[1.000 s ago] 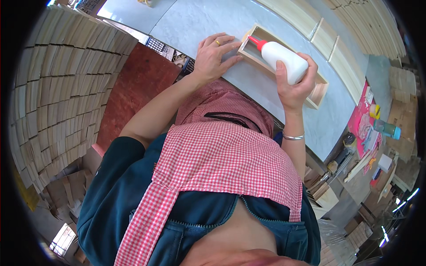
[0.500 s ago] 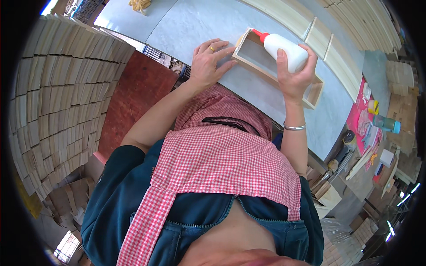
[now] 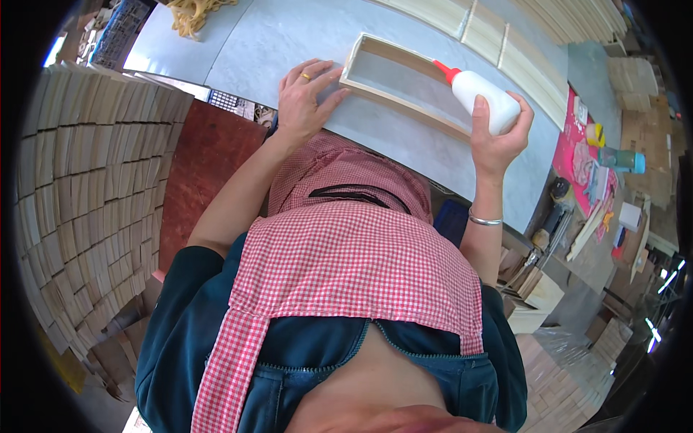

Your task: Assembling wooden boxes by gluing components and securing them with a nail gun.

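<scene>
A long, narrow wooden frame (image 3: 404, 110), open at the top, lies on the grey marbled tabletop. My left hand (image 3: 303, 101) is at its left end, fingers spread; thumb and index fingertips rest at or against the near corner. My right hand (image 3: 499, 141) wraps round a white glue bottle (image 3: 480, 97) with a red nozzle (image 3: 446, 70). The bottle is tilted over the frame, its tip pointing left at the far long side. Whether the tip touches the wood I cannot tell. The frame's right end is hidden behind the bottle and hand.
Pale wooden strips (image 3: 516, 65) lie along the table's far side. Tan rubber bands (image 3: 191, 16) sit at the far left. Stacked wood pieces (image 3: 86, 187) rise beside a reddish-brown board (image 3: 209, 166). At the right are a teal bottle (image 3: 622, 160) and yellow tape (image 3: 595, 135).
The bottle's tip has gone from the frame's left end to partway along its far side, moving right with my right hand. The view has shifted; my left hand stays by the left end.
</scene>
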Action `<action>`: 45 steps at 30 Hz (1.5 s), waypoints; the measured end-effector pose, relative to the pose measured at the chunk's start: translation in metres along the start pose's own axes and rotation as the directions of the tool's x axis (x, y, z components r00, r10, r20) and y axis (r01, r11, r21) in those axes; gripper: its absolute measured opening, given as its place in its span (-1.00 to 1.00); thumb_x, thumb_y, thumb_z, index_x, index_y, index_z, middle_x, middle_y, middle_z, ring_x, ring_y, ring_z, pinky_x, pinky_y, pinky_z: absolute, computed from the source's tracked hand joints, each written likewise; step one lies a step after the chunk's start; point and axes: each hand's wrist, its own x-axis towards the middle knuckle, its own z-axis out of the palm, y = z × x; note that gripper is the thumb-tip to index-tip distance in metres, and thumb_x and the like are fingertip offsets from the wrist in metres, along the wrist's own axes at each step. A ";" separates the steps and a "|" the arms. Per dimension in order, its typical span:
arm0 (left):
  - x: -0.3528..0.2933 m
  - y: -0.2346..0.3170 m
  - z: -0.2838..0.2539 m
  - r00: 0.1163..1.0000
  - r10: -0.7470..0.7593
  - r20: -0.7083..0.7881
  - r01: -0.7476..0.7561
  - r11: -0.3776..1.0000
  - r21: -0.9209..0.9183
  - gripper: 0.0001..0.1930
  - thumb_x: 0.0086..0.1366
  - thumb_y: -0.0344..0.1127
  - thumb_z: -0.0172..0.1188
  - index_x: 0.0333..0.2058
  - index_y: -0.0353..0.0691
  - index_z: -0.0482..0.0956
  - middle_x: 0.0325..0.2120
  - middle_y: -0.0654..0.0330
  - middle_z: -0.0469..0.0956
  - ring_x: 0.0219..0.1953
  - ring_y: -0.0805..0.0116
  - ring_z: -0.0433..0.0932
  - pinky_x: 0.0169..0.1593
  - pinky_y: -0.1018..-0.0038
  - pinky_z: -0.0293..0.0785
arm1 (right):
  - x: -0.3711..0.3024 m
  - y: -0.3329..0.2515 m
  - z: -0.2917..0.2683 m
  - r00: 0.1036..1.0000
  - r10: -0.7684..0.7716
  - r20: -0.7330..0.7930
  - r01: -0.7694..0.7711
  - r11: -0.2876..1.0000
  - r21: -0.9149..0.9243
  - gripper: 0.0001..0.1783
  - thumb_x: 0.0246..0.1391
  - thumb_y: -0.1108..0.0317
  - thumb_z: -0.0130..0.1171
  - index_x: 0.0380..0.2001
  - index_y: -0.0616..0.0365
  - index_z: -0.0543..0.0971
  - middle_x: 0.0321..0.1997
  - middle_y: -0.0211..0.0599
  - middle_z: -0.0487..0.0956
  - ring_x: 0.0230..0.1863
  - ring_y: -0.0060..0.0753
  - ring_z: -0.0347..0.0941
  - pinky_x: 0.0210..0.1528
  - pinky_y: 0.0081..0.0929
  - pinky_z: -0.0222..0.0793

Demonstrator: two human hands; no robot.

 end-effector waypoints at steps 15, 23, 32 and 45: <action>0.000 0.002 0.000 0.999 -0.030 0.025 0.030 0.999 -0.014 -0.62 0.26 -0.07 0.34 0.02 -0.01 0.70 0.10 0.33 0.57 0.26 0.27 0.37 0.30 0.23 0.19 | -0.016 0.035 -0.071 0.985 0.106 -0.135 -0.131 0.973 -0.191 -0.49 0.06 0.18 0.42 -0.03 0.19 0.47 -0.13 -0.12 0.60 -0.20 -0.15 0.56 -0.14 -0.28 0.52; 0.002 0.005 -0.001 0.998 -0.038 0.043 0.038 0.999 -0.005 -0.61 0.26 -0.07 0.33 0.02 -0.04 0.69 0.12 0.34 0.56 0.27 0.25 0.36 0.31 0.22 0.19 | -0.020 0.047 -0.088 0.979 0.097 -0.178 -0.141 0.956 -0.256 -0.50 0.05 0.18 0.42 -0.03 0.19 0.48 -0.12 -0.10 0.61 -0.19 -0.12 0.57 -0.13 -0.26 0.53; 0.001 -0.001 0.003 0.999 -0.028 0.036 0.028 1.000 0.004 -0.61 0.28 -0.05 0.32 0.04 -0.03 0.69 0.12 0.33 0.56 0.26 0.24 0.37 0.28 0.22 0.21 | -0.036 0.032 -0.108 0.980 0.138 -0.142 -0.170 0.953 -0.249 -0.49 0.05 0.19 0.42 -0.02 0.20 0.49 -0.11 -0.09 0.60 -0.19 -0.13 0.55 -0.11 -0.25 0.51; -0.001 -0.006 0.002 1.000 0.005 -0.023 -0.005 1.000 0.010 -0.62 0.27 -0.03 0.32 0.01 -0.01 0.71 0.08 0.29 0.58 0.17 0.25 0.42 0.22 0.26 0.24 | -0.063 -0.019 -0.115 0.946 0.322 -0.046 -0.325 0.940 -0.102 -0.48 0.09 0.22 0.37 0.04 0.22 0.45 -0.10 -0.10 0.56 -0.20 -0.18 0.53 -0.26 -0.37 0.52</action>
